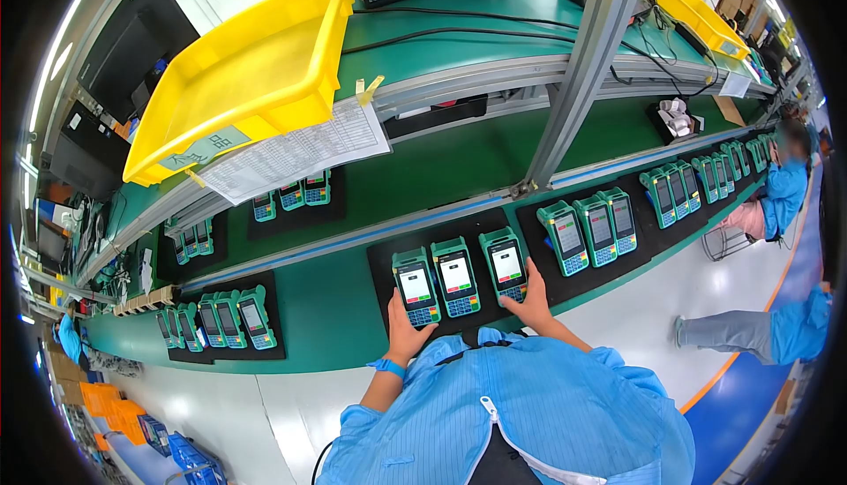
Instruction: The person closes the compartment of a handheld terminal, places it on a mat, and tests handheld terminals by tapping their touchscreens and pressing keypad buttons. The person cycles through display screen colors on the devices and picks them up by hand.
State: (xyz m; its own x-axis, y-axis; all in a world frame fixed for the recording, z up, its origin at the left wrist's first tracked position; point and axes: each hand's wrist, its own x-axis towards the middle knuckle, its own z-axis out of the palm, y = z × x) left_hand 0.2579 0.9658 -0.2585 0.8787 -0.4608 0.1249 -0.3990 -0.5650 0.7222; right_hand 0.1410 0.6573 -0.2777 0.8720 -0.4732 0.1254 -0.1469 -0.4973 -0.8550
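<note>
Three card payment terminals in green casings stand on a black mat (pixel 388 260) in front of me, their screens lit white with red and green buttons. My left hand (pixel 406 330) grips the left terminal (pixel 415 286), fingers along its left side and thumb at its lower edge. The middle terminal (pixel 455 278) is between my hands, untouched. My right hand (pixel 533 300) holds the right terminal (pixel 505 263) by its right side, with the thumb across its lower end. Both hands are closed around the edges of the casings.
More terminals stand in groups to the right (pixel 603 229) and left (pixel 231 319). A metal post (pixel 578 88) rises behind the mat. On the upper shelf, a yellow tray (pixel 256 52) sits above a hanging paper sheet (pixel 300 154). Co-workers in blue (pixel 785 194) are at right.
</note>
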